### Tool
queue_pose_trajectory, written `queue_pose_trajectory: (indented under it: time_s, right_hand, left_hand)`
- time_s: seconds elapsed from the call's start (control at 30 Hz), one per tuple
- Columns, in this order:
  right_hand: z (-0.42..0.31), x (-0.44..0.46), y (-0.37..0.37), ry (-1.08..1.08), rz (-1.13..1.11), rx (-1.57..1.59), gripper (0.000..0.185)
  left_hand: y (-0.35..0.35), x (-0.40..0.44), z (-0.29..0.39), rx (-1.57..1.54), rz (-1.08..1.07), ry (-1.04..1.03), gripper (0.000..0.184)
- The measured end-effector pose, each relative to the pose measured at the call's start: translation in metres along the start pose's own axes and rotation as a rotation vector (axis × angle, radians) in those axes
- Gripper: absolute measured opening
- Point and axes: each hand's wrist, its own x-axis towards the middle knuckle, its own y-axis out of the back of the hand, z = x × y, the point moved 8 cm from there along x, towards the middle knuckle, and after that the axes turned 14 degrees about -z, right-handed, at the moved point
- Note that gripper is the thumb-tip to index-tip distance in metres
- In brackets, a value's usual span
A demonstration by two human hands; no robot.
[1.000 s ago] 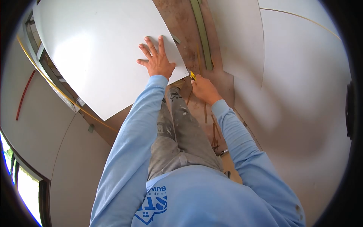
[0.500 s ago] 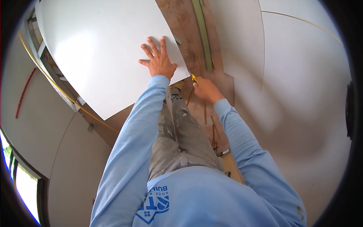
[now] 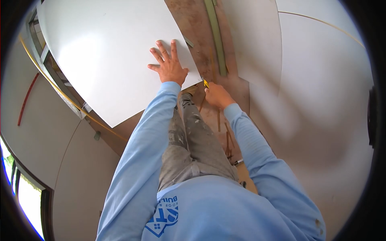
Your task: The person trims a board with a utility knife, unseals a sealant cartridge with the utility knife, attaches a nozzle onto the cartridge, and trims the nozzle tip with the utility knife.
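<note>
A large white board (image 3: pixel 108 52) fills the upper left. Flat on it near its right edge lies my left hand (image 3: pixel 171 68), fingers spread. My right hand (image 3: pixel 218 95) is closed around a yellow utility knife (image 3: pixel 206 83), just off the board's lower right corner. The blade end points at that corner; whether it touches is too small to tell.
A long green strip (image 3: pixel 216 38) lies on the brown floor (image 3: pixel 193 22). White wall panels (image 3: pixel 321 60) stand at the right. A yellow hose or cord (image 3: pixel 60 91) runs down the left, near a red strip (image 3: pixel 28 98) and a window (image 3: pixel 30 203). Thin brown strips (image 3: pixel 228 140) lie near my legs.
The view has shifted slightly. My right hand has moved a little about the board's corner, still with the knife. My left hand keeps its place on the board.
</note>
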Motion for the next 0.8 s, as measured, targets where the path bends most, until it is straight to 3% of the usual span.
queue_pose_trajectory:
  time_s: [0.13, 0.23, 0.33, 0.5, 0.57, 0.63, 0.73, 0.77, 0.8]
  right_hand:
    - [0.043, 0.016, -0.080, 0.047, -0.197, -0.120, 0.039]
    - [0.091, -0.010, -0.087, -0.122, 0.036, 0.041, 0.038]
    - [0.095, -0.019, -0.053, -0.128, 0.198, 0.149, 0.036]
    - [0.086, -0.041, -0.046, -0.067, 0.262, 0.208, 0.035]
    - [0.094, -0.051, -0.056, -0.056, 0.311, 0.287, 0.036]
    - [0.106, -0.060, -0.065, -0.041, 0.383, 0.377, 0.037]
    - [0.114, -0.083, -0.067, -0.043, 0.417, 0.451, 0.038]
    - [0.118, -0.086, -0.069, -0.046, 0.425, 0.459, 0.038]
    - [0.121, -0.088, -0.072, -0.050, 0.433, 0.467, 0.038]
  left_hand:
    - [0.000, -0.002, 0.002, -0.016, -0.017, -0.010, 0.126]
    - [-0.002, 0.001, 0.001, -0.025, -0.010, -0.017, 0.128]
    - [0.003, -0.007, 0.003, -0.035, -0.006, -0.017, 0.123]
    - [-0.044, -0.039, 0.028, 0.253, 0.138, -0.331, 0.096]
    - [-0.090, -0.083, 0.051, 0.319, -0.072, -0.593, 0.087]
    - [-0.154, -0.120, 0.062, 0.352, -0.494, -0.898, 0.079]
    - [-0.129, -0.128, 0.062, 0.220, -0.133, -0.866, 0.073]
    - [-0.129, -0.125, 0.061, 0.139, -0.178, -0.879, 0.071]
    - [-0.110, -0.111, 0.055, 0.069, -0.047, -0.723, 0.072]
